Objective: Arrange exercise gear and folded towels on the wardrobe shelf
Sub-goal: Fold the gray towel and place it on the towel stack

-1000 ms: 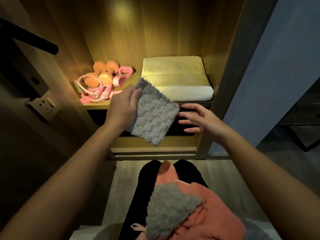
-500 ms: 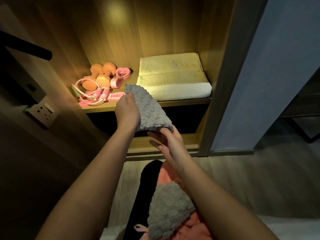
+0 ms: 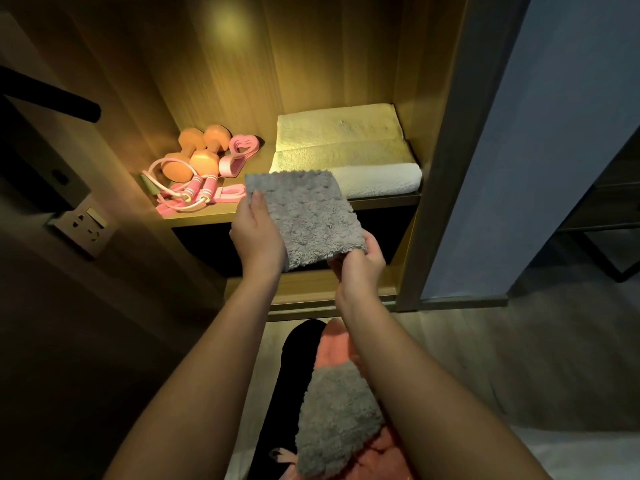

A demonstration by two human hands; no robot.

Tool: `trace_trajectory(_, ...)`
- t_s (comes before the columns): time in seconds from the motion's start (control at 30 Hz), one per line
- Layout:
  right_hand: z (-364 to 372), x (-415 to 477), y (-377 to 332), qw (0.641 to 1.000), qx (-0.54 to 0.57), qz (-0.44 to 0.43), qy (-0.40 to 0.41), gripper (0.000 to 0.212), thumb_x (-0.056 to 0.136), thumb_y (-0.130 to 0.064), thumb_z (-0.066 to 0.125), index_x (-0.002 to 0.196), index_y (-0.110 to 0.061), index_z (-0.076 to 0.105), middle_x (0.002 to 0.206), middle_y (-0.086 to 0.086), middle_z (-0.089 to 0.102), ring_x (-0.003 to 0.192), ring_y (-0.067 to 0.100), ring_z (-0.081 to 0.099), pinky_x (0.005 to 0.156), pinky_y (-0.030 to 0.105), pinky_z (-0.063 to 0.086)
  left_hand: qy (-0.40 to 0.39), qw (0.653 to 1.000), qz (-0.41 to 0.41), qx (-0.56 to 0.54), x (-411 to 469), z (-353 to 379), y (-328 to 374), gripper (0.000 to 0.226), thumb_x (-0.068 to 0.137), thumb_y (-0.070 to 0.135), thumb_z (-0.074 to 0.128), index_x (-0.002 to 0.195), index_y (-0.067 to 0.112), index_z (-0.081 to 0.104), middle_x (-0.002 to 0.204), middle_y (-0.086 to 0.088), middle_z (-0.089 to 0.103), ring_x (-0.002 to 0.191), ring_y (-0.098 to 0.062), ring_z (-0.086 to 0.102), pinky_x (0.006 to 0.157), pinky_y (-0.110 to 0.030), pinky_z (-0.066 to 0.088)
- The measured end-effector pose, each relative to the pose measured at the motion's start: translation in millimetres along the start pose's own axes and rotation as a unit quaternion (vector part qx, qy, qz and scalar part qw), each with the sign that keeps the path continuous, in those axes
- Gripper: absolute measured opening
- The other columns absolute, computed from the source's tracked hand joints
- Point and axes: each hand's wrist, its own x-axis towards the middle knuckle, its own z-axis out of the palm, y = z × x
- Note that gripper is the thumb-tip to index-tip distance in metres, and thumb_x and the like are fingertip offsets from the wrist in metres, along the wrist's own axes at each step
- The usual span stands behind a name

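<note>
Just in front of the wardrobe shelf (image 3: 207, 216), I hold a small grey towel (image 3: 304, 220) with both hands. My left hand (image 3: 258, 237) pinches its left edge and my right hand (image 3: 362, 268) grips its near right corner. Nearly square, it tilts face-up, its far edge pointing at the folded white towel (image 3: 343, 147).

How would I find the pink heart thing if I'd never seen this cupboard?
Look at the lit wardrobe shelf. On its left side, right of the orange dumbbells, lies the pink exercise band. Only it has a heart-shaped loop.
</note>
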Motion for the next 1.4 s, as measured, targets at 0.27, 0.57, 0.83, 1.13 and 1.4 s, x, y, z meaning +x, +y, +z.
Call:
trace_trajectory(0.27, -30, 6, -9, 0.964, 0.045, 0.117, -0.233, 0.036, 0.092, 0.006, 0.052, 0.119, -0.015, 0.064, 0.116, 0.012, 0.069, 0.098, 0.025, 0.07, 0.082, 0.042, 0.059, -0.032, 0.998, -0.049, 0.002, 3, -4, -11, 0.036, 0.103, 0.041, 0.038, 0.076, 0.02, 0.051, 0.067, 0.001, 0.044, 0.062, -0.009, 0.041, 0.062, -0.03, 0.034)
trace_trajectory(0.57, -42, 7, -36, 0.943, -0.067, 0.167, -0.282, 0.059, 0.083, -0.04, 0.068, 0.132, -0.009, 0.055, 0.13, 0.015, 0.062, 0.112, 0.027, 0.065, 0.094, 0.043, 0.054, -0.17, 0.983, 0.047, 0.045, -1, -12, -2, 0.038, 0.103, 0.038, 0.038, 0.077, 0.011, 0.047, 0.066, -0.003, 0.043, 0.061, -0.014, 0.041, 0.059, -0.034, 0.033)
trace_trajectory(0.83, -29, 10, -27, 0.905, -0.33, -0.243, -0.111, 0.031, 0.102, -0.028, 0.046, 0.073, -0.02, 0.044, 0.065, -0.008, 0.04, 0.053, -0.003, 0.038, 0.052, 0.015, 0.03, -0.099, 0.983, 0.022, 0.153, -5, -4, -12, 0.041, 0.103, 0.033, 0.04, 0.067, 0.015, 0.04, 0.064, 0.002, 0.042, 0.058, -0.011, 0.035, 0.054, -0.031, 0.028)
trace_trajectory(1.13, 9, 62, -41, 0.858, -0.438, -0.249, -0.102, 0.039, 0.104, -0.034, 0.039, 0.067, -0.021, 0.037, 0.064, -0.006, 0.04, 0.054, 0.004, 0.034, 0.047, 0.011, 0.032, -0.101, 0.982, 0.018, 0.157, 28, 17, -30, 0.037, 0.104, 0.034, 0.035, 0.073, 0.015, 0.043, 0.069, 0.002, 0.045, 0.06, -0.01, 0.038, 0.056, -0.031, 0.031)
trace_trajectory(1.4, 68, 151, -54, 0.864, -0.448, -0.177, -0.146, 0.04, 0.103, -0.042, 0.034, 0.074, -0.019, 0.048, 0.075, -0.004, 0.052, 0.069, 0.01, 0.049, 0.064, 0.028, 0.039, -0.148, 0.977, -0.05, 0.145, 123, 70, -43, 0.04, 0.102, 0.033, 0.032, 0.072, 0.011, 0.047, 0.068, -0.002, 0.046, 0.061, -0.016, 0.041, 0.055, -0.035, 0.03)
